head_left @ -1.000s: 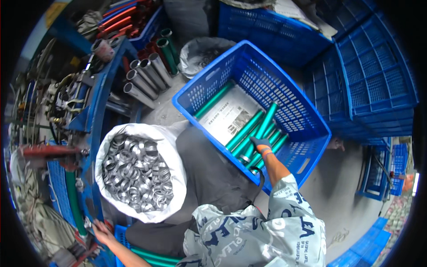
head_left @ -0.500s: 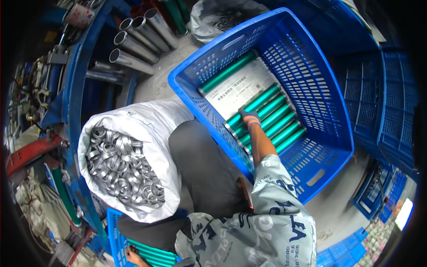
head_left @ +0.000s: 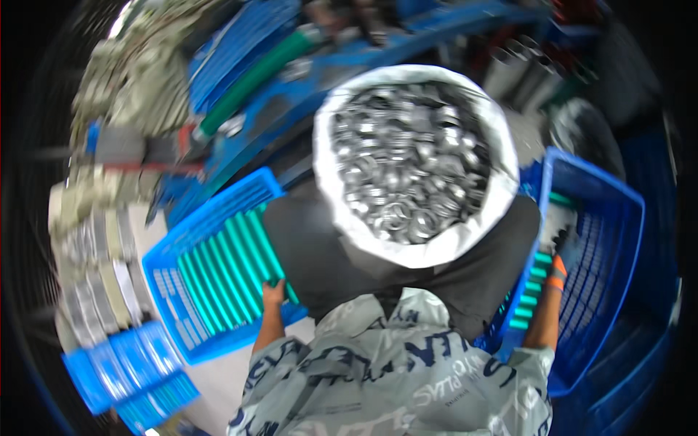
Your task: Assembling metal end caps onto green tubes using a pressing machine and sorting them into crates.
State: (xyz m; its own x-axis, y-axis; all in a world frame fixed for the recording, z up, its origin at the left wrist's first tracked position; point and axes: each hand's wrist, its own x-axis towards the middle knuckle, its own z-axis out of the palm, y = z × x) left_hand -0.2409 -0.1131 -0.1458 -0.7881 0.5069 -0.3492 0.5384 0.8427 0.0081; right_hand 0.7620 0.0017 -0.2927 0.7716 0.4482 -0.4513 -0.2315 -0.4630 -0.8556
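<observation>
On the left, a blue basket [head_left: 161, 254] holds a row of green tubes [head_left: 222, 280] lying side by side. My bare left hand [head_left: 274, 292] is at the near end of the right-hand tubes, its fingers closed round one. To the right stands a second, deeper blue basket [head_left: 607, 196] with more green tubes [head_left: 528, 294] and a light printed sheet at its bottom. My right hand [head_left: 556, 265], in a dark glove with an orange cuff, reaches into it beside the tubes. Blur hides its fingers and whether they hold anything.
A white sack [head_left: 418, 254] full of shiny metal rings [head_left: 407, 163] stands between my knees. Metal pipes [head_left: 520, 69] stand at the back right, near a clear plastic bag [head_left: 582, 134]. A blue frame [head_left: 291, 102] crosses the far side. Stacked blue crates [head_left: 123, 363] lie at lower left.
My view has swung left, so the sack is now central and the left basket shows fully. Both hands stay at their baskets; the right one's fingers are now smeared by motion.
</observation>
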